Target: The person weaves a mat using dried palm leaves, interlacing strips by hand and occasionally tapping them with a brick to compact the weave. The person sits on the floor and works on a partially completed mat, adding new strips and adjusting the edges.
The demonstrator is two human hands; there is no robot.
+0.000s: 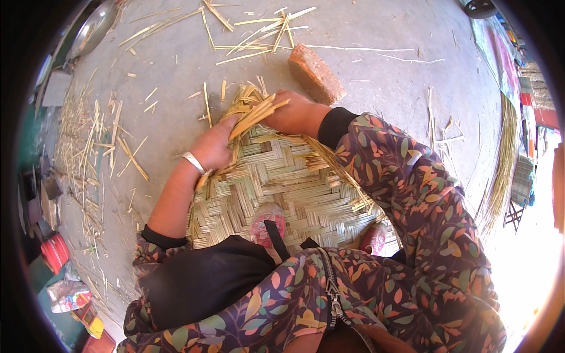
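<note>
A woven straw mat [259, 182] with a zigzag pattern lies before me on the floor, my shoes on it. At its far edge, a bundle of flat yellow straw strips [254, 117] is folded over. My left hand [213, 146], with a pale bangle at the wrist, is closed on the bundle's left side, the fingers partly hidden by it. My right hand [288, 113] is closed round the strips from the right, its fingertips mostly hidden. Braided straw edging [329, 156] runs from there down the mat's right side.
A red brick [316, 73] lies just beyond my right hand. Loose straw pieces [276, 29] are scattered on the concrete floor ahead and to the left. A long straw bundle [503, 159] lies at the right, and a metal bowl [94, 26] sits far left.
</note>
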